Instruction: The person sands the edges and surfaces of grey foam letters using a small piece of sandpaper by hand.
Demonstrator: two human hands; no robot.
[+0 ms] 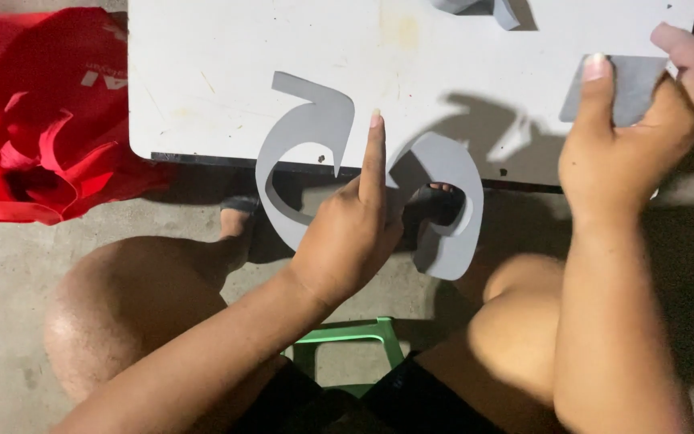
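Grey cutout [307, 153] is the main thing here: a flat, curved, hook-like piece of grey sheet with a pointed arrow-ish tip at the top, lying half on the white board [202, 72] and half hanging off its near edge. Right next to it is a second curl [447, 209], same grey stuff but bent round on itself so it stands up a bit, also overhanging the edge.

My left hand [347, 233] sits between the two, mostly closed into a loose fist with just the index finger stuck straight out, tip resting on the board beside the cutout. I can't tell if the curled fingers are gripping the second curl or just touching it.

My right hand [628, 145] is up at the board's right end, pinching a small grey sheet [632, 84] between thumb and fingers.

Red bag [34, 120] on the floor to the left, green stool [351, 341] under me.
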